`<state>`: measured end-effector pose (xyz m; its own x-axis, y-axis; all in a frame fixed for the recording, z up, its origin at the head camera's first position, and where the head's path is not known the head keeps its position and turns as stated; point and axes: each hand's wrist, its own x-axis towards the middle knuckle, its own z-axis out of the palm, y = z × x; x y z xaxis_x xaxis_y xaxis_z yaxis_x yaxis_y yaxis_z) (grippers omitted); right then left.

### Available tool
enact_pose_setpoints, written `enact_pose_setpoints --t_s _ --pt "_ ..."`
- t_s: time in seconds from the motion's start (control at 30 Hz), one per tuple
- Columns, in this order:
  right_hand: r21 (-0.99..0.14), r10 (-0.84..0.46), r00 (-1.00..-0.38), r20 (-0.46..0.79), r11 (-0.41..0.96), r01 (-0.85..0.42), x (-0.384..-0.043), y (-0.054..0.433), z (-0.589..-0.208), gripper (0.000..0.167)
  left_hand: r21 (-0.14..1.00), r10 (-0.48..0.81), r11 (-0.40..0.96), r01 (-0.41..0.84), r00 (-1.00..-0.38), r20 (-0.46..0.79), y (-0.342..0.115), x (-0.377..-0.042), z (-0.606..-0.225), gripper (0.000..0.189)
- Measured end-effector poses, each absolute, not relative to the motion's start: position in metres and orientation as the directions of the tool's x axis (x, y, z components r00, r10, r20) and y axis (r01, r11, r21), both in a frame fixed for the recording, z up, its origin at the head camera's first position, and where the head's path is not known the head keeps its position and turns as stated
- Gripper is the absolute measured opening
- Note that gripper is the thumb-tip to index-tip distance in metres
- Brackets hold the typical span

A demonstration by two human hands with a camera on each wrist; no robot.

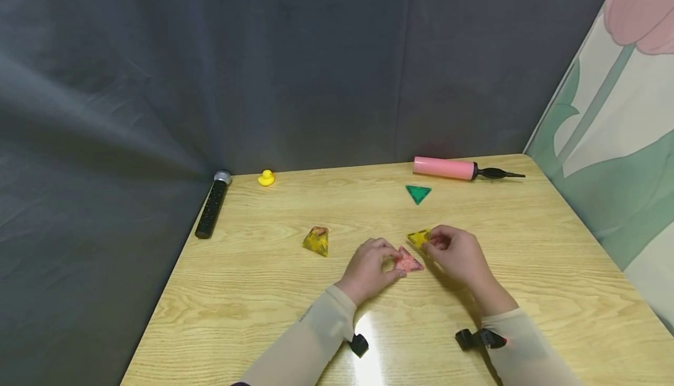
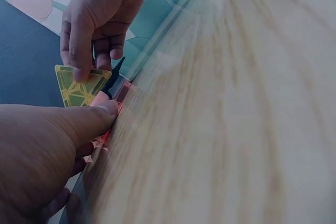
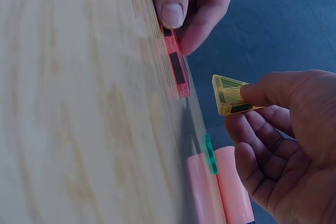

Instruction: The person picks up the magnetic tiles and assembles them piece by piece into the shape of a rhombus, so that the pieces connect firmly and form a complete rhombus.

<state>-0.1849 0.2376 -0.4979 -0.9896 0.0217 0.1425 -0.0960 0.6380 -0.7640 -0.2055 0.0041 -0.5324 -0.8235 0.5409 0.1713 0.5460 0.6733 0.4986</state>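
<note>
My left hand (image 1: 372, 270) holds a pink translucent triangular magnetic tile (image 1: 408, 261) between thumb and fingers, low against the wooden table. Just to its right, my right hand (image 1: 459, 252) pinches a yellow triangular magnetic tile (image 1: 418, 238) raised off the surface. In the right wrist view the yellow tile (image 3: 230, 96) is tilted and apart from the pink tile (image 3: 178, 69). The left wrist view shows the yellow tile's face (image 2: 79, 88) beyond my left thumb. Left of both hands stands a small assembled piece of yellow and reddish tiles (image 1: 316, 242).
A green triangular tile (image 1: 418, 193) lies farther back on the table (image 1: 253, 316). Behind it is a pink hand pump (image 1: 444, 168) with a black nozzle. Toward the back left are a yellow rubber duck (image 1: 267, 178) and a black microphone (image 1: 213, 206). A dark curtain (image 1: 316, 70) hangs behind.
</note>
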Motion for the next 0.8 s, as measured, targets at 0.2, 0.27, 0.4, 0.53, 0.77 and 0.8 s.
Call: enact_pose_setpoints --t_s 0.2,0.27,0.4,0.53,0.77,0.8 --pt "-0.74 -0.005 -0.99 0.142 0.663 -0.11 -0.1834 0.2352 -0.4992 0.014 0.504 0.533 0.674 0.54 -0.828 0.174 0.0053 -0.2053 -0.5312 0.035" --pt "-0.734 -0.019 -0.989 0.146 0.669 -0.121 -0.1826 0.2344 -0.4993 0.013 0.503 0.533 0.673 0.542 -0.827 0.178 0.0055 -0.2052 -0.5309 0.035" --pt "-0.725 -0.034 -0.987 0.159 0.674 -0.139 -0.1815 0.2328 -0.5003 0.013 0.506 0.535 0.669 0.545 -0.825 0.181 0.0052 -0.2048 -0.531 0.034" --pt "-0.721 -0.045 -0.987 0.156 0.678 -0.145 -0.1814 0.2316 -0.5027 0.013 0.508 0.538 0.661 0.553 -0.821 0.193 0.0047 -0.2051 -0.532 0.033" --pt "-0.728 -0.077 -0.99 0.116 0.672 -0.138 -0.1801 0.2289 -0.5035 0.015 0.502 0.535 0.662 0.556 -0.82 0.202 0.0045 -0.2062 -0.5344 0.034" --pt "-0.729 -0.082 -0.99 0.112 0.67 -0.138 -0.1798 0.2286 -0.5033 0.015 0.505 0.532 0.663 0.552 -0.823 0.2 0.0045 -0.206 -0.5344 0.035"
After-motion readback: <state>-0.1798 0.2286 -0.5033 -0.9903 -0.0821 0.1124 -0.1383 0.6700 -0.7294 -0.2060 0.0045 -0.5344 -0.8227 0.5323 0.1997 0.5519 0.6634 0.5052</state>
